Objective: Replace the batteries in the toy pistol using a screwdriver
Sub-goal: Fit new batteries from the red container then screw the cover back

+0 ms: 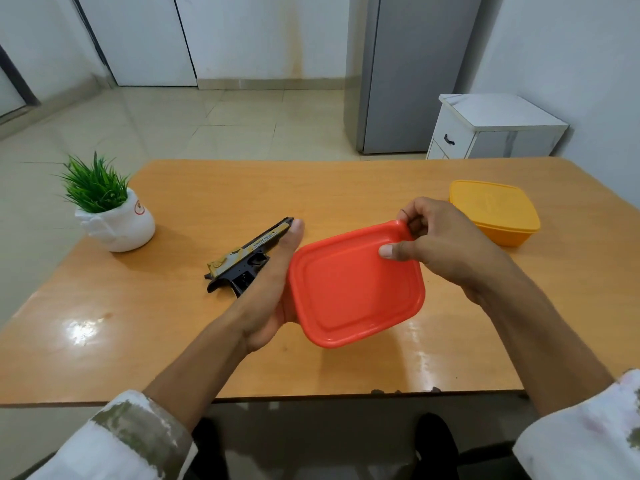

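A black toy pistol with a gold-patterned slide point(247, 252) lies flat on its side on the orange-brown wooden table point(194, 344), left of centre. Its muzzle points to the far right and its grip toward the near edge. The left hand point(272, 292) sits in front of the pistol's right side in this view and hides part of it.

Just right of the pistol, both hands hold up a red-orange rounded-square plastic box with a lid point(356, 289), tilted so that the lid faces the camera. The left hand holds the box by its left side, with the thumb straight along the wall and the fingers out of sight underneath. The right hand point(443, 244) grips the far right corner of the lid, the thumb pressed flat on top and the curled fingers hooked behind the rim.

Beyond the right hand, near the table's far right side, stands a yellow plastic box with its lid on point(495, 209). At the far left corner sits a white ceramic pot of green grass-like leaves point(116, 223).

White sleeves with dull green and brown patches point(131, 441) cover both forearms at the bottom. Behind the table are a pale tiled floor point(207, 116), a tall grey refrigerator point(408, 74) and a low white cabinet with a dark handle point(491, 128).
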